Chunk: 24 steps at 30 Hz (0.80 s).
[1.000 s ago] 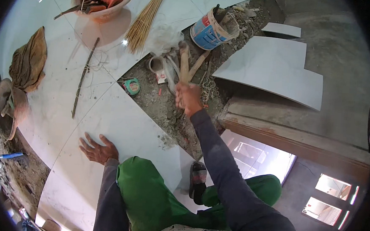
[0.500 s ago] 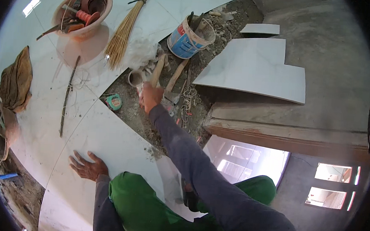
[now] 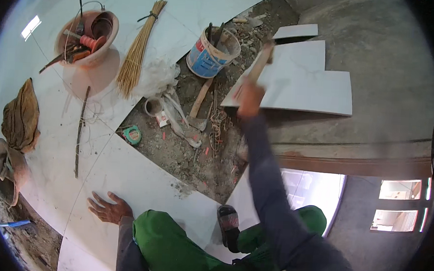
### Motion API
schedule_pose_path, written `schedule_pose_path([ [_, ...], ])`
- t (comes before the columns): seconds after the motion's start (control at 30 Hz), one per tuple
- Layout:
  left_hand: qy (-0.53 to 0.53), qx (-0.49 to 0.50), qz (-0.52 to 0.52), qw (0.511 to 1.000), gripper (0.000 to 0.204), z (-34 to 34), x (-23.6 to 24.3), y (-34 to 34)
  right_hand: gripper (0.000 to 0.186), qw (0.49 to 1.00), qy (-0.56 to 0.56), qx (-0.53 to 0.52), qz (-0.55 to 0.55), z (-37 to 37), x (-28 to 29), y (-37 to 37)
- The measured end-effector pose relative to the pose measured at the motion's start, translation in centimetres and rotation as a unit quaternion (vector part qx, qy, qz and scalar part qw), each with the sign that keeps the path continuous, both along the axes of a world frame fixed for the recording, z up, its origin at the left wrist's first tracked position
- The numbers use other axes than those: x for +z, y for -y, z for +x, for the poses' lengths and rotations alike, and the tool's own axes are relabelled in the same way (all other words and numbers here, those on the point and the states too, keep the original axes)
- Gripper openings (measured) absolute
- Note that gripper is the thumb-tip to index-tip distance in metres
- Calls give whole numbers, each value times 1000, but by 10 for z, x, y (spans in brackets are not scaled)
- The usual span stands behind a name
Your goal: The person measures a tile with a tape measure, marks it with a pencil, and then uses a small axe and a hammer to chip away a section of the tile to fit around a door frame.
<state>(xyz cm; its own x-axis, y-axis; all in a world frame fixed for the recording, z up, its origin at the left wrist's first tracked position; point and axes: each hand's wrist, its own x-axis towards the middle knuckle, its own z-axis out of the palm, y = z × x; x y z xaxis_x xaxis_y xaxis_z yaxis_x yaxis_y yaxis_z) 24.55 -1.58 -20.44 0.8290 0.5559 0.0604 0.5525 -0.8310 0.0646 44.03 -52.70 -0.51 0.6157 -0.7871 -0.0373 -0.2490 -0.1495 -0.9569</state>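
My right hand (image 3: 251, 95) grips a wooden-handled tool (image 3: 261, 61), its far end blurred, raised over white cut tile pieces (image 3: 319, 92). My left hand (image 3: 110, 208) lies open, fingers spread on the white tiled floor (image 3: 96, 242), beside my left knee. Ahead, in a bare rubble strip (image 3: 175, 167), lie a second wooden-handled tool with a metal head (image 3: 200, 102), a green tape measure (image 3: 131, 136), a pipe piece (image 3: 153, 107), plastic wrapping and string.
A pink basin of tools (image 3: 86, 40), a straw broom (image 3: 137, 51) and a bucket (image 3: 209, 58) stand ahead. A stick (image 3: 81, 132), brown cloth (image 3: 19, 116) and pan-like container (image 3: 6, 170) are leftward. A concrete step (image 3: 376, 130) is at right.
My right hand has lifted the wooden-handled tool out of the rubble strip and swung it rightward over the cut tiles. My left hand stays on the floor. The view has shifted slightly.
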Motion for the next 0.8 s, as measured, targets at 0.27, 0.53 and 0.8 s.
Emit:
schedule_pose_path([
  [0.27, -20, -5, -20, 1000, 69, 2, 4, 6, 30, 882, -148, 142, -425, 49, 15, 139],
  [0.53, 46, -25, 10, 999, 67, -4, -19, -13, 25, 649, -306, 589, -372, -115, -87, -66],
  [0.8, -24, -4, -1, 1000, 69, 1, -1, -3, 12, 808, -353, 328, -340, -61, -159, -30],
])
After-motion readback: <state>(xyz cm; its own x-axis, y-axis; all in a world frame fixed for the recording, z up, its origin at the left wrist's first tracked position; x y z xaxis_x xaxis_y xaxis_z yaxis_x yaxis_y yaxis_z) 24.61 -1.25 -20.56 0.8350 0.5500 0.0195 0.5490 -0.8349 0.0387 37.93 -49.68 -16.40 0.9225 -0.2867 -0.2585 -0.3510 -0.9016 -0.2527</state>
